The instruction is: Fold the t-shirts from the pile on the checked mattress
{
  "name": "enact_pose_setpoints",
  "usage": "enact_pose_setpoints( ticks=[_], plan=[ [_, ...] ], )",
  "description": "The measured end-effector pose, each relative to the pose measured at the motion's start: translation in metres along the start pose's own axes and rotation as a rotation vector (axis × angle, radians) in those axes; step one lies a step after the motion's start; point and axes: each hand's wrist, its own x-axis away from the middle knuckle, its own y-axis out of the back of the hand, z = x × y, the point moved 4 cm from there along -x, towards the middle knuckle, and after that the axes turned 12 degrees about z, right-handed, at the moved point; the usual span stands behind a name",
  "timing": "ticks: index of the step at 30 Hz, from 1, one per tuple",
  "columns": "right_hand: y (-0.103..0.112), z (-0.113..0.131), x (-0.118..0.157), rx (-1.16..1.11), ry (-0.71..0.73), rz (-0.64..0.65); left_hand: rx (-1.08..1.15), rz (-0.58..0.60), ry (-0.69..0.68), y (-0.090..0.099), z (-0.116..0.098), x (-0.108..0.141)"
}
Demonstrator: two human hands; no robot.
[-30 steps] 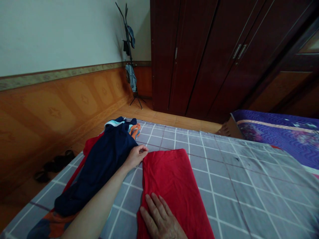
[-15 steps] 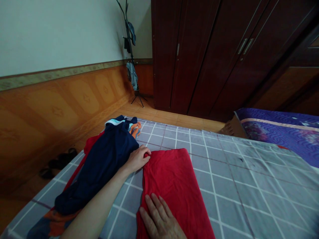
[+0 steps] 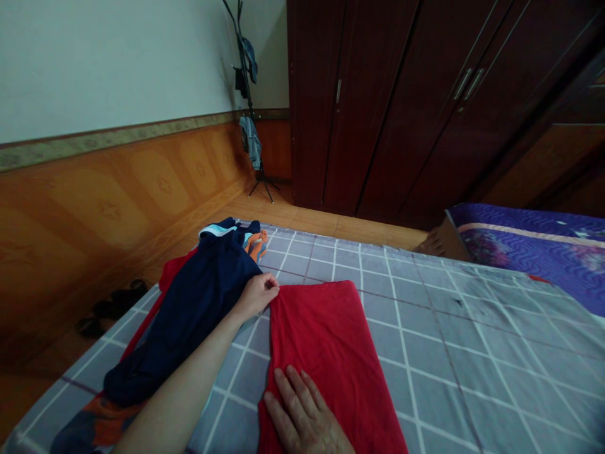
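A folded red garment [image 3: 331, 334] lies flat on the checked grey bedsheet [image 3: 425, 353], its exact kind not clear. At its far left corner, my left hand [image 3: 258, 295] pinches the fabric between thumb and fingers. My right hand [image 3: 305, 413] rests flat on the near part of the cloth, fingers stretched out. Just left of my left forearm is a heap of clothes, with a dark navy garment [image 3: 189, 309] on top. Orange-and-grey cloth [image 3: 111, 419] and more red fabric show from under it.
Beyond the bed stand a dark wooden wardrobe [image 3: 368, 113] and a coat rack [image 3: 246, 82] with a cap and clothes hanging. A purple-covered bed [image 3: 534, 243] and a cardboard box [image 3: 444, 243] are at the right. Dark shoes [image 3: 111, 309] lie on the floor at left.
My left hand has shifted slightly left, drawing the red garment's far corner outward a little. My right hand stays in place on the cloth.
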Motion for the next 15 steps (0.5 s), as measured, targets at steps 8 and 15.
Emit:
enact_pose_setpoints(
  ticks=[8, 15],
  plan=[
    [0.000, 0.003, -0.001, -0.030, -0.002, -0.060, -0.222, -0.093, -0.014, 0.001, -0.015, 0.008],
    [0.002, 0.002, -0.001, -0.123, 0.048, 0.136, -0.614, 0.067, -0.380, -0.051, -0.078, 0.043]
  ],
)
